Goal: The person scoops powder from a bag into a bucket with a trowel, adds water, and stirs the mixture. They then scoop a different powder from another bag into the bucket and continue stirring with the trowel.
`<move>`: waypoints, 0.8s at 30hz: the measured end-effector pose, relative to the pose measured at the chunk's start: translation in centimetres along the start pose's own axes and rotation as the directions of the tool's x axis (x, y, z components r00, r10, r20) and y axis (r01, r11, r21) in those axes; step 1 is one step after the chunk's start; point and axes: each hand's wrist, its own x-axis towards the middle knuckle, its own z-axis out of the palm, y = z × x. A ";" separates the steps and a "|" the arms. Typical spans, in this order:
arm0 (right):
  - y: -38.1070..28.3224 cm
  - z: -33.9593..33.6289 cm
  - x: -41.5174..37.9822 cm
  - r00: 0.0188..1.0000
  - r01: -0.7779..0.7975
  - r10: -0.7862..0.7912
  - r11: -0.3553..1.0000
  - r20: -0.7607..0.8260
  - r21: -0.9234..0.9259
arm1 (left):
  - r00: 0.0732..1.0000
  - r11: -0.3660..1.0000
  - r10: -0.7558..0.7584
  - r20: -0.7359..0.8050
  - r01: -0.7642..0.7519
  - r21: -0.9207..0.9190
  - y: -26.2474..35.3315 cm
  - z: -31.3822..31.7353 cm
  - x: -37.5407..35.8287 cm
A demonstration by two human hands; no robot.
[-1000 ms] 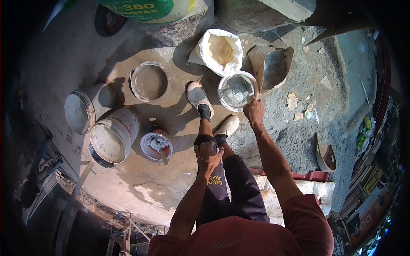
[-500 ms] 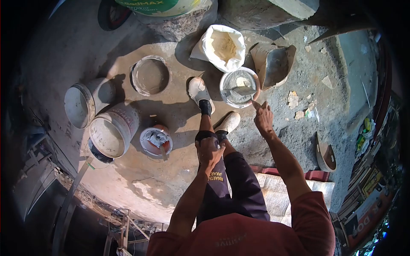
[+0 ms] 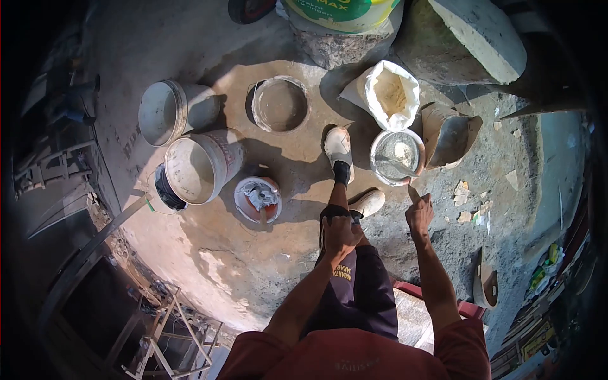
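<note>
My right hand [image 3: 419, 217] is closed round the wooden handle of a trowel [image 3: 403, 167], whose blade lies in the round bowl. Grey powder with a pale patch [image 3: 403, 151] fills that bowl [image 3: 376, 168]. My left hand [image 3: 341, 237] rests on my knee, holding nothing, its fingers somewhat apart. Just behind the bowl stands an open white sack [image 3: 366, 95] of pale yellow powder, and to its right a torn brown paper bag [image 3: 434, 130]. A small bucket [image 3: 241, 204] with grey paste and a tool handle [image 3: 263, 218] in it is to the left of my leg.
Two large buckets [image 3: 231, 158] [image 3: 201, 107] lie on their sides at the left. A wide tub [image 3: 307, 109] sits behind my feet. Farther back are stone blocks [image 3: 329, 50] and a green-and-white container [image 3: 342, 16]. Broken pieces [image 3: 462, 192] and a curved shell [image 3: 486, 288] lie at the right.
The view has shifted, so the containers appear farther right and lower. The trowel blade has moved from across the bowl's middle to its lower right part, deeper in the powder.
</note>
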 end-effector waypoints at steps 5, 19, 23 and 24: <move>0.7 -1.4 -1.3 0.997 -0.010 0.016 0.995 -0.070 0.098 | 0.997 0.996 -0.061 0.048 0.064 -0.056 0.4 0.5 -0.2; 0.5 -10.6 -8.4 0.861 -0.458 0.127 -0.229 0.493 0.859 | 0.803 0.850 -0.391 -0.449 0.127 -0.512 -2.9 -9.3 1.4; 1.2 -13.3 -8.3 0.826 -0.539 -0.073 -0.394 0.559 0.744 | 0.736 0.701 -0.561 -0.379 0.180 -0.690 -7.7 -11.5 -4.9; 1.5 -13.5 -7.9 0.819 -0.557 -0.055 -0.320 0.572 0.766 | 0.732 0.713 -0.568 -0.376 0.210 -0.669 -7.7 -13.3 -7.4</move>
